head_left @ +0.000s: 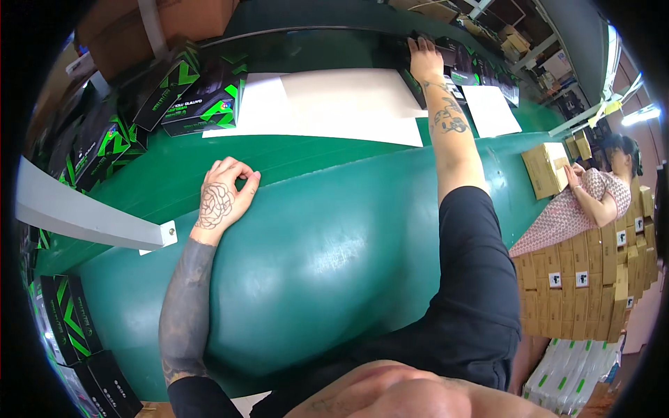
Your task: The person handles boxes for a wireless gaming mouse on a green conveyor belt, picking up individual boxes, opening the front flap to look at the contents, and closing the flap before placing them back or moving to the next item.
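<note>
My right arm stretches far over the green table (334,230), and my right hand (426,61) has its fingers bent over a black box (412,83) at the back. My forearm and hand cover part of that box. Well nearer, my left hand (226,191) rests on the green surface with its fingers curled in and its thumb close to the index finger. Nothing shows in it. Between the two hands, farther back, lies a large white sheet (327,104). A smaller white sheet (491,111) is to the right of my right forearm.
Black-and-green boxes (202,104) are piled at the back left, more boxes (68,317) at the near left. A white metal bar (90,212) juts in from the left. At right, a co-worker (592,191) handles a brown carton (546,171) beside stacked cartons (578,285).
</note>
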{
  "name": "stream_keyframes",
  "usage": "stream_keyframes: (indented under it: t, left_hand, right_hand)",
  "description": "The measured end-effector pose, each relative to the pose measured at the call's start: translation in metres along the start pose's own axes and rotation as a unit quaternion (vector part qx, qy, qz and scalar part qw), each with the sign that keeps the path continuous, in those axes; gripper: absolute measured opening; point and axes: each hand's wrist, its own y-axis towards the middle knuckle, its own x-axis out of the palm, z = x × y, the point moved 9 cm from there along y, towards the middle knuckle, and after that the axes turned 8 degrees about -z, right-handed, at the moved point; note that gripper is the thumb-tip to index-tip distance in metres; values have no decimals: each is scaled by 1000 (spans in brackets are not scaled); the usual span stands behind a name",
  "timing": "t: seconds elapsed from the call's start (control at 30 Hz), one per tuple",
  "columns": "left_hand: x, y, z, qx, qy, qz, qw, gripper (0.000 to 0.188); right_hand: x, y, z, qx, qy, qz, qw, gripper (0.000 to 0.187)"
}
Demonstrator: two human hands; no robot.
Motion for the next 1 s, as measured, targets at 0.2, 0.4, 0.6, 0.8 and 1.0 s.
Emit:
stream_keyframes:
  t: [0.2, 0.4, 0.6, 0.8, 1.0]
  left_hand:
    - [0, 3, 1, 24, 15, 9, 1000, 15]
    - [-6, 9, 12, 16, -60, -15, 998, 12]
    - [-46, 10, 21, 65, -136, 190, 970, 42]
    - [-78, 17, 101, 129, -67, 192, 971, 41]
    - [-66, 18, 122, 179, 159, 192, 952, 38]
  right_hand:
    - [-21, -18, -12, -25, 6, 34, 999, 34]
    - [-141, -121, 25, 125, 431, 304, 840, 62]
    - [-156, -217, -105, 64, 858, -50, 506, 49]
    - [-166, -269, -186, 57, 915, -250, 311, 50]
    - [-155, -277, -204, -8, 876, -287, 388, 59]
